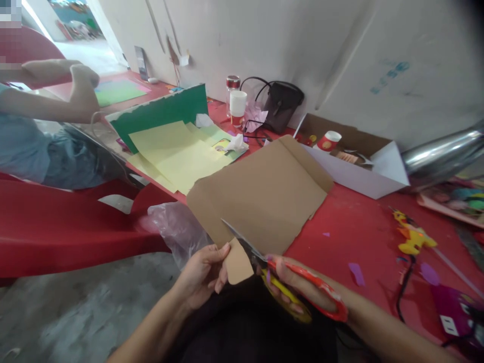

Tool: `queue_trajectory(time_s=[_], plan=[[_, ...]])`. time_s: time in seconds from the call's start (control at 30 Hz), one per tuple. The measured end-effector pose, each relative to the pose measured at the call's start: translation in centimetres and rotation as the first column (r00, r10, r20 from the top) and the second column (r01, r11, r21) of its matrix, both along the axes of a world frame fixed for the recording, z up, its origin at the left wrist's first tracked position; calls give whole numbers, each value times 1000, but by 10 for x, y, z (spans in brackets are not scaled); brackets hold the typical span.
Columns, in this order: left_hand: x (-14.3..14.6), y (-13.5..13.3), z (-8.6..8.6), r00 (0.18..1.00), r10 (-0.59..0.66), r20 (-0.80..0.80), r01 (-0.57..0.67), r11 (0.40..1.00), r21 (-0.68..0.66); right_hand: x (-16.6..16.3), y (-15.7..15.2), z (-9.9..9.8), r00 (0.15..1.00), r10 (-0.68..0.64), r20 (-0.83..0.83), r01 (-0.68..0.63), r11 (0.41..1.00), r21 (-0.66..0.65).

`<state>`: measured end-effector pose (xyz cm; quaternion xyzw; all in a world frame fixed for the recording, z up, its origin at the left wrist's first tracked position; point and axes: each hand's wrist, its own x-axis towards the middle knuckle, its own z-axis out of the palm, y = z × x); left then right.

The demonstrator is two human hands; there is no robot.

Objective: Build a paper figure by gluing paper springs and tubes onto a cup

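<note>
My left hand point(202, 277) pinches a small piece of brown cardboard point(239, 263) with a rounded lower edge between thumb and fingers. Around the handles of a pair of scissors point(298, 280), one handle red and the other yellow, my right hand point(289, 282) is closed. The blades are spread apart and point up and to the left, with the small piece beside them near the pivot. Just beyond both hands a large sheet of brown cardboard point(264, 191) with a folded flap lies on the red table point(351, 222).
Yellow paper point(181, 156) lies by a green board point(162, 116) at the left. A white box point(363, 174) holding a paper cup stands at the back right. A yellow glue gun point(416, 242) lies at the right. Another person's arm point(49, 101) shows at the far left.
</note>
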<state>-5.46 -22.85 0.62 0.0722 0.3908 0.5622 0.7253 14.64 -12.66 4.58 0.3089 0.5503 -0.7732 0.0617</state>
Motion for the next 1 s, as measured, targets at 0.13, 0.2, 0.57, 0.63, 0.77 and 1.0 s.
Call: queue_trajectory(time_s=[0.13,0.2,0.57,0.63,0.77,1.0], plan=[[0,-2,-2,999,21,41,-20,999,-25,-3,-1,-1,999,-35,5,35,999,-21],[1,-4,-5,997,34,72,-31,999,-38,-1,-2,-4,999,-40,9,40,998,-46],[0,-3,-11,997,-78,-28,76,995,-66,4,2,-14,996,52,-72,-49,998,44],[-3,-2,-7,993,-98,-70,92,992,-87,4,4,-11,997,70,-29,-67,994,91],[-4,-3,3,972,-121,-203,96,987,-126,3,3,-14,998,68,4,-68,989,129],[-5,-1,7,677,323,-661,-359,929,87,7,-4,-10,997,83,8,-82,951,299]])
